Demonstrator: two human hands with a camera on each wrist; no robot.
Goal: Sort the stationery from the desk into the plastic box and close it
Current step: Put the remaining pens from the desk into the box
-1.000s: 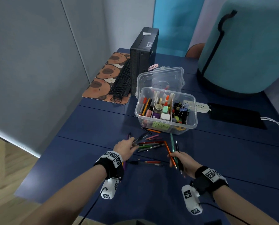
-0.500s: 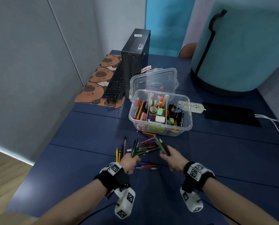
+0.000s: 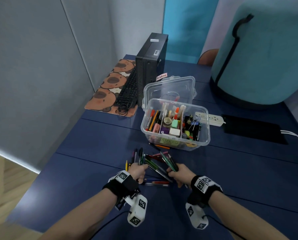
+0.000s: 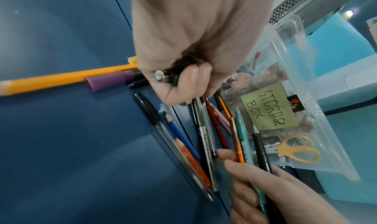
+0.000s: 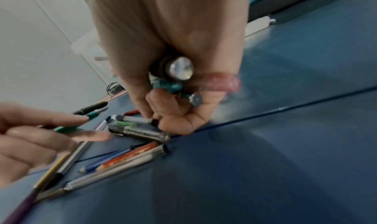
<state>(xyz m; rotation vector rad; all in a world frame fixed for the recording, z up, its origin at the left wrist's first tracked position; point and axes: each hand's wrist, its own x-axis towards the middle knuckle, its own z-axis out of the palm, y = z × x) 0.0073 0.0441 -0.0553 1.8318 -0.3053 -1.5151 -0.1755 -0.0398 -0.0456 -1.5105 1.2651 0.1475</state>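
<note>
The clear plastic box [image 3: 204, 135] stands open on the blue desk, with dividers and stationery inside; its lid [image 3: 169, 87] leans behind it. Several loose pens and pencils [image 3: 156, 182] lie in front of it. My left hand [image 3: 139, 171] grips a few pens [image 3: 141, 157] that point up and away. My right hand [image 3: 176, 171] grips a bundle of an orange, a teal and a black pen [image 4: 242, 140], and its fingertips [image 5: 152, 120] touch a pen on the desk. In the left wrist view the box label [image 4: 267, 109] reads STORAGE BOX.
A black computer case [image 3: 151, 66] and a keyboard [image 3: 127, 92] on a patterned mat [image 3: 108, 87] stand at the back left. A white power strip [image 3: 212, 118] and a black pad [image 3: 253, 129] lie to the right of the box. A teal chair back [image 3: 266, 58] rises behind.
My left hand has lifted a few pens off the pile and holds them upright. My right hand has swung its bundle upright and come down to the pile, close to the left hand.
</note>
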